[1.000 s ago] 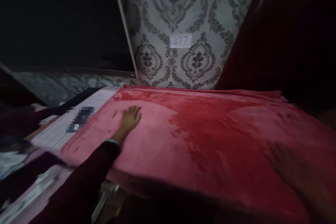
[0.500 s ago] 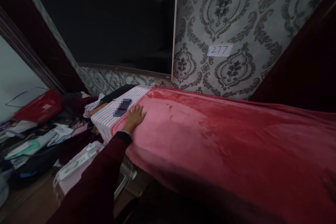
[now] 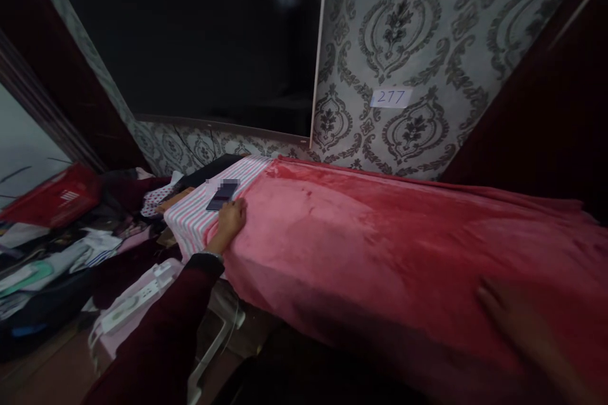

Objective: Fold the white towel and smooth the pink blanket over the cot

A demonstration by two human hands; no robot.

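A red plush blanket (image 3: pixel 380 234) covers a bed. My left hand (image 3: pixel 230 218) rests flat at the blanket's left edge, fingers stretched out, beside a striped sheet (image 3: pixel 199 212). A dark phone (image 3: pixel 222 193) lies on that sheet just beyond my fingertips. My right hand (image 3: pixel 517 323) lies on the blanket at the lower right, blurred and dim, fingers seeming spread. A dark red sleeve covers my left arm.
Patterned grey wallpaper with a paper label "277" (image 3: pixel 390 98) rises behind the bed. A dark window (image 3: pixel 199 44) fills the upper left. Clothes, a red bag (image 3: pixel 57 196) and a white power strip (image 3: pixel 133 297) clutter the floor at left.
The view swung left, then steadied. My left hand slid left across the blanket to its edge by the phone. My right hand left the frame and is back at the lower right.
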